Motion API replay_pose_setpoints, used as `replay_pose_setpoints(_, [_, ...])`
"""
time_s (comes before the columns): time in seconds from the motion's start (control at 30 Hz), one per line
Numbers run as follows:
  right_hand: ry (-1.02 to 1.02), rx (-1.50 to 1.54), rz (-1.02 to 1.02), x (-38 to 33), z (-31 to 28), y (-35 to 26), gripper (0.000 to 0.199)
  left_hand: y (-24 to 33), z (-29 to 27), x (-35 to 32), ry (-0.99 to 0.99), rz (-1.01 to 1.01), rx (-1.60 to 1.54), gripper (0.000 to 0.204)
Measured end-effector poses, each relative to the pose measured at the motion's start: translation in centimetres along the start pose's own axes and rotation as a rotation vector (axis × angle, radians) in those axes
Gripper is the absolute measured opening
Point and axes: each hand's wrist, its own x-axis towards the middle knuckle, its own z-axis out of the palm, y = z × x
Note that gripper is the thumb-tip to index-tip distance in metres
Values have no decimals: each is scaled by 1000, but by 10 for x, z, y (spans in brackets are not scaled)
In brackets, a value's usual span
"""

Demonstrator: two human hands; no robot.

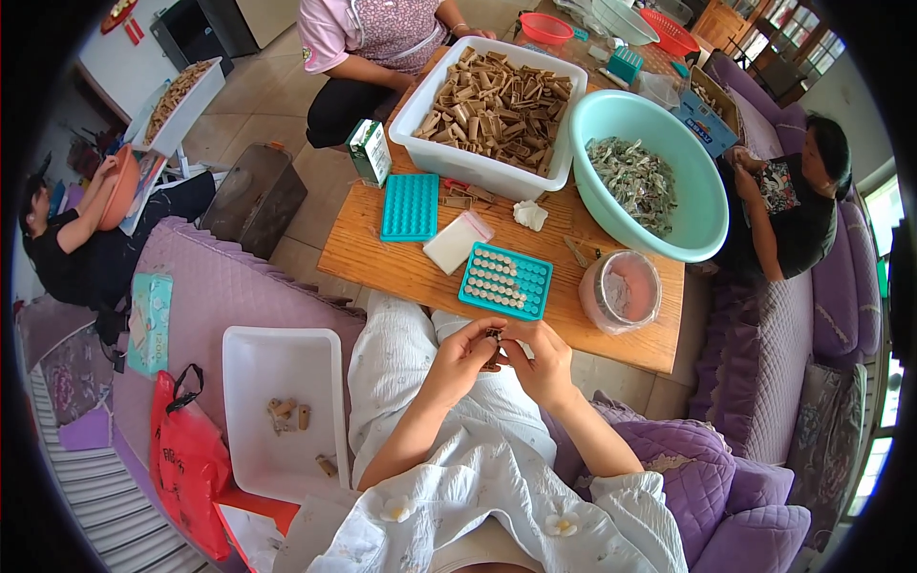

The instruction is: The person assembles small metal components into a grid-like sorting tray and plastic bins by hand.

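Above my lap, my left hand and my right hand come together, fingers closed on a small dark brown piece. Fingers hide most of it, so its kind cannot be told. Just beyond them, at the near edge of the wooden table, lies a teal tray partly filled with rows of small pale round pieces. A second teal tray, with no pale pieces in it, lies farther left. Between the two rests a stack of thin white sheets or bags.
A white bin holds many brown pieces; a mint-green basin holds clear-wrapped bits. A bag-lined tub stands at the right edge. Beside my left leg, a white tray contains several brown pieces. Other people sit around.
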Motion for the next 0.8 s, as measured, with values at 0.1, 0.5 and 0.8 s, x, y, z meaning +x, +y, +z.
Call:
replay_pose_setpoints(0.1, [-49,4,25,1,0,-2,18,-2,0,-3,27,13,62,24])
replay_pose_setpoints(0.5, [-505,161,368,43,-36,-8,31,-3,9,-8,-74,72,331,23])
replay_pose_setpoints(0.8, [-731,267,291,69,-40,5,33,-1,-4,1,-128,59,67,27])
